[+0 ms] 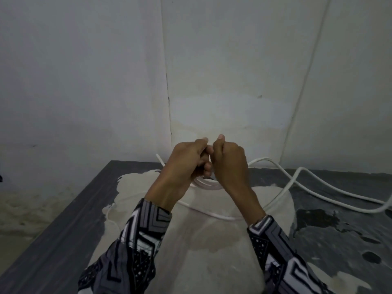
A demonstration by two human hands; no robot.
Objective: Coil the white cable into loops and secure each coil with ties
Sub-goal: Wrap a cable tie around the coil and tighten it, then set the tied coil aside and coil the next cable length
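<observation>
Grey table by white wall | both hands, left hand and right hand, gripped white cable coil at frame centre, bunching loops for tying.

The white cable has a smooth, slightly glossy plastic-looking jacket, both in the loops bunched under the fingers and in the slack running off to their right. Below the fingers, the worktop looks matt dark grey, blotched with rough, chalky pale patches. The sleeves are printed woven cloth, matt.
</observation>
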